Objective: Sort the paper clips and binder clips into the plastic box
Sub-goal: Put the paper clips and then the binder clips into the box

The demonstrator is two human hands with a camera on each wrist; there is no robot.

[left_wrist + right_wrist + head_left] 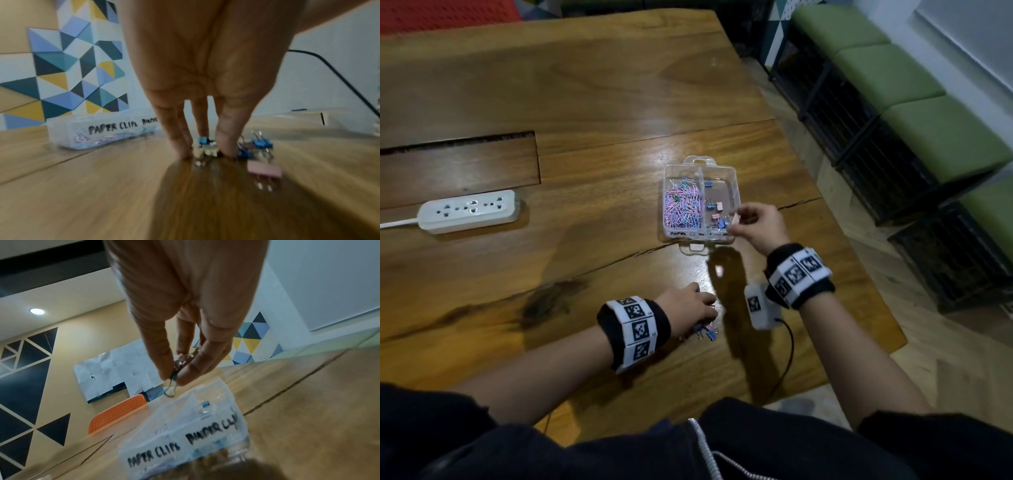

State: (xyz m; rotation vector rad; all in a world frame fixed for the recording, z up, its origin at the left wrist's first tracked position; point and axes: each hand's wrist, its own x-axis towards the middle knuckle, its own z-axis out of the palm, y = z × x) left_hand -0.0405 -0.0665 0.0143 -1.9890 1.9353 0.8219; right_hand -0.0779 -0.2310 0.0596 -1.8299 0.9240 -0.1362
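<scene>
Pink and blue binder clips (265, 170); pastel paper clips (683, 205); clear plastic box (732, 178); white power strip (467, 211).

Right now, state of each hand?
Left hand: fingertips pinching at loose binder clips on the table.
Right hand: pinching a binder clip's wire handle over the plastic box.

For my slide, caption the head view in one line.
Right hand drops a binder clip into the plastic box; left hand gathers more on the table.
</scene>
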